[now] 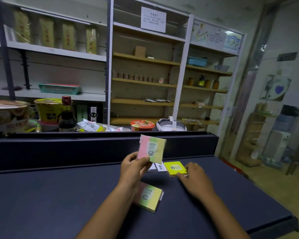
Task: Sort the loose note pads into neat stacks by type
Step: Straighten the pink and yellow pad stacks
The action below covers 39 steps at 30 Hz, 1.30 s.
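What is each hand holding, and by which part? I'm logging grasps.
The left hand pinches the striped pad by its lower left corner. The right hand touches the yellow pad's near right edge.
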Motion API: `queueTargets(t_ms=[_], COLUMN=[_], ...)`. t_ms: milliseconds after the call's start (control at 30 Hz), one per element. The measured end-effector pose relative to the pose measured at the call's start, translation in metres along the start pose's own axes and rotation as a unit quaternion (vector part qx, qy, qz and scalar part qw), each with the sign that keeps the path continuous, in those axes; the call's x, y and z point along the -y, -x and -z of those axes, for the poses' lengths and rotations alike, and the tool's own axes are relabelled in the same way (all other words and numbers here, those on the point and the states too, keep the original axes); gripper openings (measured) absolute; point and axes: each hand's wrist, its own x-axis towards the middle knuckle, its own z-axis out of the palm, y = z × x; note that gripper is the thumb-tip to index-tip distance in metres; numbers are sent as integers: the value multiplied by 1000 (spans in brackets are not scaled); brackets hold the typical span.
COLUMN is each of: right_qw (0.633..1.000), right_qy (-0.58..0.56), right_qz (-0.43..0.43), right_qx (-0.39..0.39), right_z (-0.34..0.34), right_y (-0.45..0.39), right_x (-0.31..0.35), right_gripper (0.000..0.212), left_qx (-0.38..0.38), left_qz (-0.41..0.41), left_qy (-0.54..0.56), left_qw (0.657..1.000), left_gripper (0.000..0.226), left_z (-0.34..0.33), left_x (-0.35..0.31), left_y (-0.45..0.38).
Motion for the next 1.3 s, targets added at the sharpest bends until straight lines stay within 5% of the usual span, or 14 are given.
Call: queueTargets(t_ms=[267,500,700,900,1300], right_qw=[995,994,979,884,803], right_qy=[84,69,-188,-464,-590], right_qz=[-56,-82,-75,-58,-34], right_qx=[4,-13,-19,-1,-76], right_z=[-14,-15,-4,8,33], right_y=[-7,-7,10,45,129], right_x=[15,17,0,-10,50], right_gripper=[96,92,59,64,76], left_qx=[-10,-6,-2,11,-13], left_qz=[-2,-2,-9,-28,-133], left_qy=[22,14,17,-9,2], left_qw=[1000,1000,1000,1000,991], left_gripper=[35,35,36,36,34], left_z=[-2,-2,0,1,51], left_x=[0,-1,-2,-1,-25], left_y=[-2,-2,-1,7,65])
